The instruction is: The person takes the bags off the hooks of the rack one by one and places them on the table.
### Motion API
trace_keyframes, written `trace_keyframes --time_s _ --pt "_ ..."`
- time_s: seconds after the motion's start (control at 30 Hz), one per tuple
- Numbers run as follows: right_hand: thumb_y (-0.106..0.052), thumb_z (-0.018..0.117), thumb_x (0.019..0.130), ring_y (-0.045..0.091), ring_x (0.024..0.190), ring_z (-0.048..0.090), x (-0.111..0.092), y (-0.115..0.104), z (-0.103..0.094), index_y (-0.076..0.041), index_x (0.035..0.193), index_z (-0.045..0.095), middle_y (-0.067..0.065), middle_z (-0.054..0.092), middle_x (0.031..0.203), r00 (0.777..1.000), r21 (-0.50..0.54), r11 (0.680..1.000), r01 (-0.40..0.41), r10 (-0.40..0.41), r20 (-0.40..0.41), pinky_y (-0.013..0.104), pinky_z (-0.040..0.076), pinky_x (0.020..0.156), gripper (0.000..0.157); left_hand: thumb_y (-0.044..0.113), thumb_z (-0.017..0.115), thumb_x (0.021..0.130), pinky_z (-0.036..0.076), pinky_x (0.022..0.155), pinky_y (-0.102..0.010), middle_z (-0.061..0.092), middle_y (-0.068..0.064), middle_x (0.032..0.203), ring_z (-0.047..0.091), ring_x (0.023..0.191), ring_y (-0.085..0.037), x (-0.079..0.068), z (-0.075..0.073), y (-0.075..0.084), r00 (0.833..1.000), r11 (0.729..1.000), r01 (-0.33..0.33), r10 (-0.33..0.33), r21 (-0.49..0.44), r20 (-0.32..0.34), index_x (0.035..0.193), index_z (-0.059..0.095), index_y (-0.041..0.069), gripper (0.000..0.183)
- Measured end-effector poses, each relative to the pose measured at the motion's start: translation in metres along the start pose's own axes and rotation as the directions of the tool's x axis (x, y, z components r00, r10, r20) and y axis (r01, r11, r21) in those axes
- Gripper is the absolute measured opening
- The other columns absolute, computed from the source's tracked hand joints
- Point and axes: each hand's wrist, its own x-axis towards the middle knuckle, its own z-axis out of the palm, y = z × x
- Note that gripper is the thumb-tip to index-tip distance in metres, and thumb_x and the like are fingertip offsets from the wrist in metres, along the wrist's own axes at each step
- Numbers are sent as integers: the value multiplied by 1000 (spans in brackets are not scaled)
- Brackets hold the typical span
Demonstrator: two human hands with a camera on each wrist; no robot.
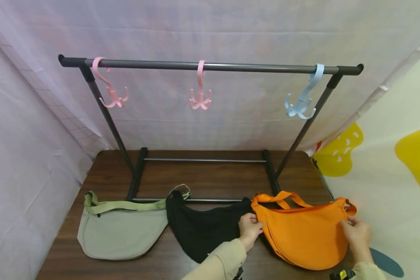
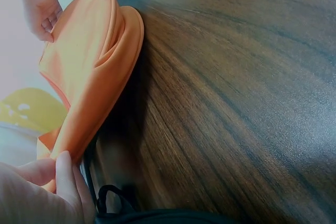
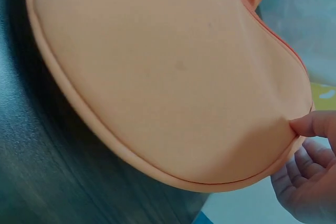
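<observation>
An orange crescent-shaped shoulder bag (image 1: 306, 233) is held between both hands at the right of the table. My left hand (image 1: 249, 228) pinches its left end, thumb and fingers on the fabric, as the left wrist view shows. At the opposite end, my right hand (image 1: 357, 233) pinches the edge seam; in the right wrist view the thumb of the right hand (image 3: 310, 166) lies on the front face. The strap loops behind the bag's top edge. Beside the left forearm lies a black bag (image 1: 203, 225), partly covered by that hand. Farther left rests a grey-green bag (image 1: 126, 233) with a green strap.
A dark metal rack (image 1: 154, 65) stands on the wooden table (image 1: 196, 177). From its top bar hang a pink hook (image 1: 113, 95) at the left, another pink hook (image 1: 200, 95) in the middle and a light blue hook (image 1: 302, 103) at the right. White curtains surround the table.
</observation>
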Motion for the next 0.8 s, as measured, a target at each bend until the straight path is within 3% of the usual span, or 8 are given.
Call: trace_keyframes --time_s 0.1,0.27,0.4,0.47,0.57,0.67,0.8 --pt "-8 50 82 4 61 42 1 2 3 18 115 48 32 53 97 1000 -10 1000 12 -12 -28 13 35 48 42 -14 64 69 53 53 -28 56 -6 69 56 58 -13 0 0 -1 1000 1000 -9 10 12 -3 82 59 -5 17" --pt "-8 49 84 25 71 50 3 7 9 19 112 50 34 53 97 996 -32 998 56 -58 -61 14 33 49 38 -17 61 67 53 52 -27 56 -7 69 56 57 -13 1 -1 -3 1000 999 -22 22 46 -11 83 59 -7 19" --pt "-8 50 84 24 66 52 4 14 13 19 109 51 34 55 93 991 -79 992 103 -109 -80 15 33 48 37 -17 60 67 53 52 -27 55 -7 69 55 57 -13 2 -3 -5 1000 997 -9 10 76 -7 84 58 -6 20" --pt "-9 49 85 26 67 52 4 16 13 19 110 49 34 54 92 988 -90 989 118 -125 -85 20 37 53 38 -16 60 68 53 52 -27 55 -7 70 55 58 -13 3 -4 -4 1000 996 0 0 92 9 86 58 -6 20" --pt "-11 47 85 41 84 52 1 14 12 18 118 42 36 51 100 988 -92 988 126 -133 -79 36 43 66 44 -14 60 70 53 55 -28 56 -7 75 57 64 -14 3 -7 0 999 995 25 -29 100 44 92 57 -8 23" --pt "-12 46 87 50 100 43 -2 7 9 18 127 33 40 44 111 988 -86 987 137 -143 -65 54 38 82 52 -10 59 71 54 58 -29 59 -10 82 60 70 -17 3 -11 6 996 993 50 -58 109 73 99 56 -9 29" --pt "-10 52 85 54 107 36 -5 -2 4 19 131 26 43 38 119 972 -98 973 209 -217 -85 60 30 91 59 -5 59 71 54 61 -29 60 -11 88 63 78 -24 4 -22 17 989 993 72 -84 98 120 107 53 -10 37"
